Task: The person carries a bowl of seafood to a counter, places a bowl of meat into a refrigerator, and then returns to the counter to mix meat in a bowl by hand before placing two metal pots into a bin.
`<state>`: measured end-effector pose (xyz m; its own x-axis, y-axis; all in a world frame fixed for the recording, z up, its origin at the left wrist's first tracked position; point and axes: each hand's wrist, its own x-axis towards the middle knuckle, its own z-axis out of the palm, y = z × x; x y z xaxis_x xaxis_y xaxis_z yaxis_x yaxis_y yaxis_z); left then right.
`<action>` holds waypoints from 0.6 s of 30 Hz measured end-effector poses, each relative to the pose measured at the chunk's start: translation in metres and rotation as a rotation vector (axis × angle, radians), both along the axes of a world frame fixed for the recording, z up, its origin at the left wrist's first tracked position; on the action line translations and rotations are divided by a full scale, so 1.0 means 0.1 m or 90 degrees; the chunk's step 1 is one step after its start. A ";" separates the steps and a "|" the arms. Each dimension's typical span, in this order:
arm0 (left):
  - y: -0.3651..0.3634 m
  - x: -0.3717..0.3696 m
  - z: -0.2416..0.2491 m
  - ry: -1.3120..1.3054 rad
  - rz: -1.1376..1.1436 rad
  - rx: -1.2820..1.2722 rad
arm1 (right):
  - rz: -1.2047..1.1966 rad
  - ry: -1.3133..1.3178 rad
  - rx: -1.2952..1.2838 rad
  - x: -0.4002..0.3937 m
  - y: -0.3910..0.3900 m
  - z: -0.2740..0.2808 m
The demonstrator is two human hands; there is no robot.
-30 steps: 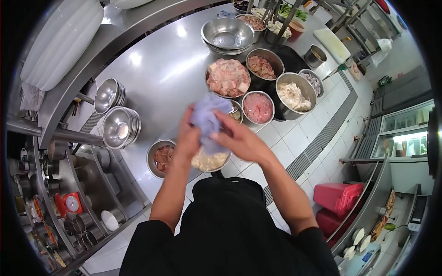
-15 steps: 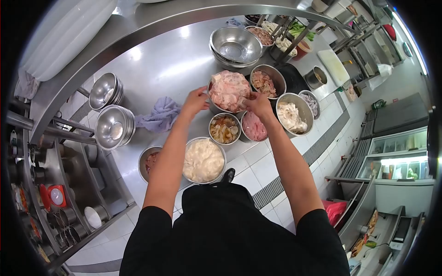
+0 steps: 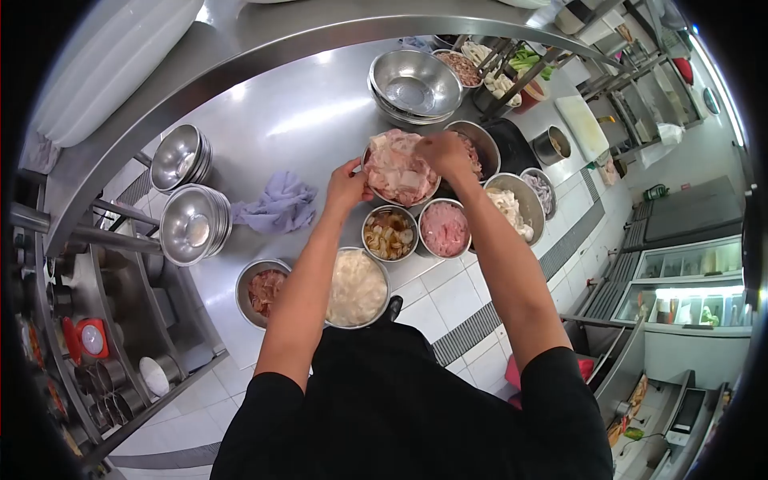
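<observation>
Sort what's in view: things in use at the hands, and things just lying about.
Apparently in use:
- heaped meat
- its metal bowl, left hand at its side
- right hand, over the bowl's edge

Apparently just lying about:
- crumpled purple cloth
- two stacks of metal bowls
- white cutting board

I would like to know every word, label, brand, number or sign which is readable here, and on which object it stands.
No text can be read.
White dial on the red device: any marks are too small to read.
Meat bowl: no writing visible.
</observation>
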<state>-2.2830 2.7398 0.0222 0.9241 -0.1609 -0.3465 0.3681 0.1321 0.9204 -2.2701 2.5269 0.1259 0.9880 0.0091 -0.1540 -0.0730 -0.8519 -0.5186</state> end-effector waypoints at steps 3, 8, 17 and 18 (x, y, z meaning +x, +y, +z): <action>-0.03 -0.03 0.05 0.001 0.022 -0.022 | -0.003 -0.099 -0.111 0.39 -0.21 -0.32; -0.05 -0.03 -0.01 -0.011 0.007 -0.034 | 0.074 -0.069 -0.052 0.44 -0.05 -0.43; 0.02 0.48 -0.10 -0.312 -0.066 0.422 | 0.242 -0.079 -0.049 0.31 -0.09 -0.28; 0.02 0.53 -0.01 -0.312 -0.066 0.420 | 0.185 -0.181 -0.048 0.21 -0.15 -0.28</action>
